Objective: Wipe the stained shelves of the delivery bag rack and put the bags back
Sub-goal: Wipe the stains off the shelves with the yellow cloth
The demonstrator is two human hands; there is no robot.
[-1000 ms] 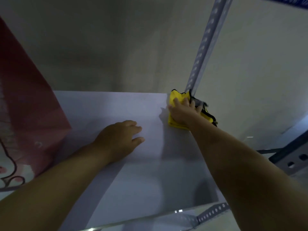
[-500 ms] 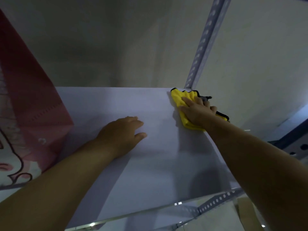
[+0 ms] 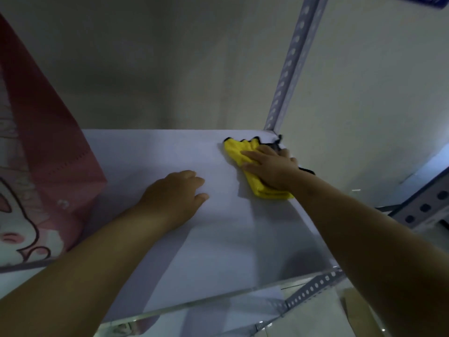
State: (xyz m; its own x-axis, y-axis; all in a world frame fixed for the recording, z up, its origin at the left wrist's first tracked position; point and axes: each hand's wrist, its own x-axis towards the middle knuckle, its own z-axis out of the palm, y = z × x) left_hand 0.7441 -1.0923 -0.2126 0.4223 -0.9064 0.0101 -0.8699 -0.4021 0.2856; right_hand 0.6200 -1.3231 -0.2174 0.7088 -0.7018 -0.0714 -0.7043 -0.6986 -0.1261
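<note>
**Right hand flat on cloth, back right corner of shelf**

Yellow microfibre cloth with black edging [image 3: 237, 152] lies bunched on the white flat shelf board [image 3: 218, 251], at the back right corner, just beside the foot of the grey perforated metal upright [image 3: 289, 69]. Right hand [image 3: 269, 166] presses on it palm down, fingers straight and slightly spread, thumb out to the side. The hand covers the cloth's right half; only a black edge sticks out past the wrist.

Left hand [image 3: 173, 193] rests palm down mid-shelf, well apart from the cloth. Its fingers are close together and foreshortened, so can't tell whether the tips curl.

Pink non-woven bag with cartoon print [image 3: 48, 154] stands on the left end of the shelf, cut off by the frame edge.

Light is dim, so can't read the surface condition. Below the front edge, a perforated rail [image 3: 313, 287] and a blurred lower level.
</note>
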